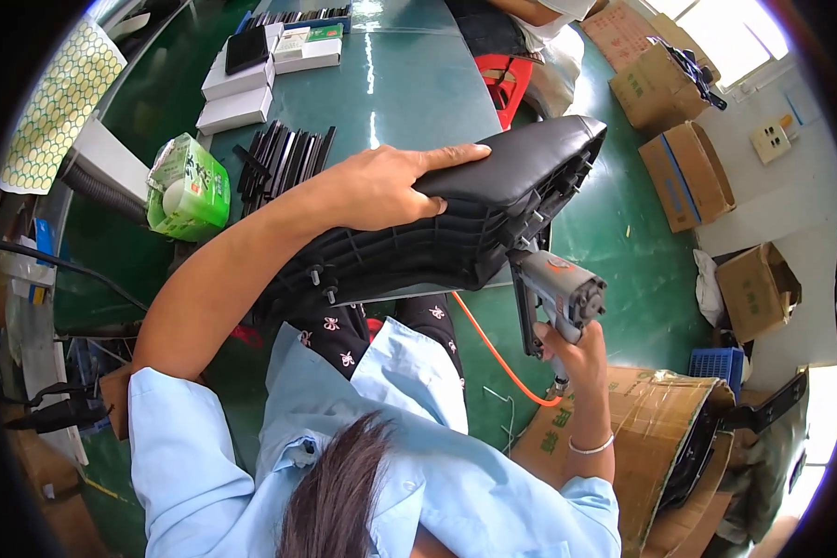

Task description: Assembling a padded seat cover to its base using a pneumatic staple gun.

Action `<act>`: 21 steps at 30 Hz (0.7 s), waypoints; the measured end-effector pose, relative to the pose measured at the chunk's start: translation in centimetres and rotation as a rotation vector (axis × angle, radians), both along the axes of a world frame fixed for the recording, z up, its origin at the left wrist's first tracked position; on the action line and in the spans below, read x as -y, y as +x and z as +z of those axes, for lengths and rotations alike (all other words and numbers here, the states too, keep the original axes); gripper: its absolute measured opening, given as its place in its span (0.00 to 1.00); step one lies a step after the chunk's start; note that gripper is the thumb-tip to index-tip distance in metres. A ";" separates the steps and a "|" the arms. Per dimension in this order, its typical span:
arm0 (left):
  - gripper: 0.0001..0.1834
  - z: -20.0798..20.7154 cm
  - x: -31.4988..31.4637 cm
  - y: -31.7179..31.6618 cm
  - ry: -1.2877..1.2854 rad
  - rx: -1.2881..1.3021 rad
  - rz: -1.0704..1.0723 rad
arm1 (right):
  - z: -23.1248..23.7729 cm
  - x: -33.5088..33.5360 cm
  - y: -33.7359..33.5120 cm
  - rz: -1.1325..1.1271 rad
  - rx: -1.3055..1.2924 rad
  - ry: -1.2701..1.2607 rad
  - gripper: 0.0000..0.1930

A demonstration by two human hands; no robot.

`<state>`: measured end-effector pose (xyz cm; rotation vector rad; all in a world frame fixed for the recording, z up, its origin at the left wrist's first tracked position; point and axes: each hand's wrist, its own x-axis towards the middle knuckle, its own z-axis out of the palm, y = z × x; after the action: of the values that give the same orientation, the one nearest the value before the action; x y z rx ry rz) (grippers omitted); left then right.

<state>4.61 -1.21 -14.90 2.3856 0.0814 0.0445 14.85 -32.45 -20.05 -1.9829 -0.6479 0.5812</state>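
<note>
A black padded vehicle seat is tipped up over the table's near edge, its ribbed plastic underside facing me. Metal studs stick out of the underside at its left end. My left hand grips the seat's upper edge, forefinger stretched along the cover and thumb over the ribs. In my right hand is a grey air staple gun, my fingers closed round its handle. The gun's nose is at the underside by the seat's right end; whether it touches is hidden. An orange air hose runs to the handle.
Black strips lie on the green table, near white boxes and a green carton. A person sits at the far side by a red stool. Cardboard boxes line the right; a large carton stands beside my right arm.
</note>
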 end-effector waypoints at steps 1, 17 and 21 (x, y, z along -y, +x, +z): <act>0.36 -0.1 0.1 0.0 -0.006 0.000 0.001 | 0.1 -0.3 0.4 0.001 0.000 -0.006 0.07; 0.35 -0.5 1.6 -0.5 0.080 -0.088 0.166 | 1.1 -1.0 -3.3 0.021 -0.077 -0.141 0.09; 0.35 -0.1 2.1 -1.0 0.052 -0.130 0.204 | 1.3 -0.8 -5.0 -0.051 -0.145 0.042 0.12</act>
<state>3.65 -3.28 -15.03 2.4216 0.3892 -0.0128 9.88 -31.69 -18.77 -1.8929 -0.5155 0.6679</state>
